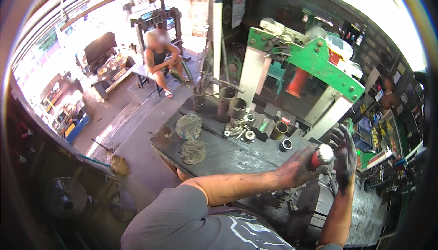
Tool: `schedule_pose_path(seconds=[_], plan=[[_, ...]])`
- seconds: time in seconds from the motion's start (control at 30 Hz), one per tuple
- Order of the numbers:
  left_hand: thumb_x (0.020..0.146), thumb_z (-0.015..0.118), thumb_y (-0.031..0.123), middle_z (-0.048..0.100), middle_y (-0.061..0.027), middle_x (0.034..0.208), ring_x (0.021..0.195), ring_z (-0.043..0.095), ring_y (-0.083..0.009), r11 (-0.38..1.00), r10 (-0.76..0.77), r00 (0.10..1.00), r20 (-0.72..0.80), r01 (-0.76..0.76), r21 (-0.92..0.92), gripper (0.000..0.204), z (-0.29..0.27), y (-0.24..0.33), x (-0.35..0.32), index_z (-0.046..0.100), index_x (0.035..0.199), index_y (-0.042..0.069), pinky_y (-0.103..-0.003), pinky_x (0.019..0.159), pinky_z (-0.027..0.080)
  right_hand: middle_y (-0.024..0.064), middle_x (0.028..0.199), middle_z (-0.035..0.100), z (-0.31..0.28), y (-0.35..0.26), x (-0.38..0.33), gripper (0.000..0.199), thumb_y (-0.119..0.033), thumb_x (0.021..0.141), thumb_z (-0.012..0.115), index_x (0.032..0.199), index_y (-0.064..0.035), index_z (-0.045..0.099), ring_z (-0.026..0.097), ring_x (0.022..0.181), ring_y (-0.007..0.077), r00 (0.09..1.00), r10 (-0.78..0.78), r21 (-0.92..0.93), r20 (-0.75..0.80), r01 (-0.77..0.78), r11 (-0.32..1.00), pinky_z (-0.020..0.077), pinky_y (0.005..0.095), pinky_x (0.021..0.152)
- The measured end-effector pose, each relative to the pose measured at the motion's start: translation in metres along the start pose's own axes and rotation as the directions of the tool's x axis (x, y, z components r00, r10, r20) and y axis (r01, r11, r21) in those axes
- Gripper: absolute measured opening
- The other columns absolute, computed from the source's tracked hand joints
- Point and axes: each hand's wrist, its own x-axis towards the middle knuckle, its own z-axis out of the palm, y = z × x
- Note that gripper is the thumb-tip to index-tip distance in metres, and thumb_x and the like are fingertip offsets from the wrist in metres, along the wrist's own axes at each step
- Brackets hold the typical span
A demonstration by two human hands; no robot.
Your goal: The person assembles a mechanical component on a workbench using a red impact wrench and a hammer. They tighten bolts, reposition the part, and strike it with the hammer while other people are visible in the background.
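Red and white, a small can (320, 156) was gripped by left hand (296, 170) fingers; right hand (345, 156) was spread open beside it. It was best kept steady.

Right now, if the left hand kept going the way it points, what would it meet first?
The left hand, holding a red-and-white object, points right toward the open right hand. It would likely meet that palm first, though depth is unclear.

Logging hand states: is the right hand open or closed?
Open. The right hand has its fingers spread upright beside the red-and-white object gripped by the left hand.
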Motion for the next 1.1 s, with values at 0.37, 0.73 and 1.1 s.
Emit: schedule_pose_path(seconds=[0.37, 0.73, 1.1], plan=[[0.071, 0.093, 0.028, 0.046, -0.0300, 0.159, 0.148, 0.046, -0.0445, 0.924, -0.379, 0.746, 0.547, 0.337, 0.182, 0.121, -0.024, -0.090, -0.110, 0.025, 0.168, 0.004, -0.047, 0.126, 0.038, 0.0077, 0.096, 0.065, 0.122, 0.022, -0.031, 0.047, -0.009, 0.090, 0.078, 0.132, -0.0024, 0.058, 0.062, 0.078, 0.0173, 0.816, -0.197, -0.188, -0.544, 0.111, 0.976, 0.0541, 0.0301, 0.069], [0.067, 0.091, 0.018, 0.065, -0.0217, 0.137, 0.132, 0.060, -0.0337, 0.882, -0.435, 0.603, 0.669, 0.433, 0.183, 0.101, -0.034, -0.093, -0.089, 0.045, 0.155, 0.001, -0.042, 0.111, 0.049, 0.0072, 0.083, 0.061, 0.097, 0.008, -0.011, 0.051, -0.026, 0.092, 0.087, 0.123, -0.0036, 0.053, 0.060, 0.064, 0.0177, 0.982, -0.056, 0.140, -0.182, 0.083, 0.987, 0.0541, 0.0359, 0.059], [0.082, 0.091, 0.039, 0.071, -0.0234, 0.130, 0.124, 0.069, -0.0338, 0.981, -0.193, 0.816, 0.545, 0.178, 0.081, 0.098, -0.047, -0.075, -0.096, 0.039, 0.158, 0.002, -0.044, 0.103, 0.056, 0.0120, 0.077, 0.069, 0.042, -0.061, 0.023, 0.068, -0.070, 0.089, 0.070, 0.094, -0.0016, 0.069, 0.071, 0.075, 0.0341, 0.953, 0.096, -0.736, 0.287, 0.156, 0.659, 0.0551, 0.0462, 0.073]])
